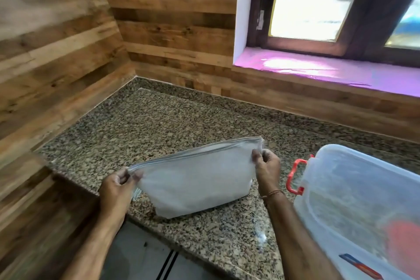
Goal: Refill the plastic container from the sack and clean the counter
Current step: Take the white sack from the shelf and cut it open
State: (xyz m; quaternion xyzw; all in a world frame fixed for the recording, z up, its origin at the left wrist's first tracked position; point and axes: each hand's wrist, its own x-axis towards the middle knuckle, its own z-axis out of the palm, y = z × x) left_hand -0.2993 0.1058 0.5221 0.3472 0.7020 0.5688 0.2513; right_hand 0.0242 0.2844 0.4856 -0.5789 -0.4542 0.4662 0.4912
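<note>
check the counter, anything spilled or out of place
Nothing stands out. The sack rests on the counter, pinched at its top corners by the left hand and right hand. No spill shows, though the speckled stone could hide grains.

A white sack [193,182], flat and nearly limp, hangs in the lower centre of the frame. The left hand [116,188] and right hand [268,166] pinch its upper corners, the top edge rising to the right, and its bottom meets the speckled granite counter [159,125]. At the lower right stands the translucent plastic container [354,200], with a red latch on its near-left side.
</note>
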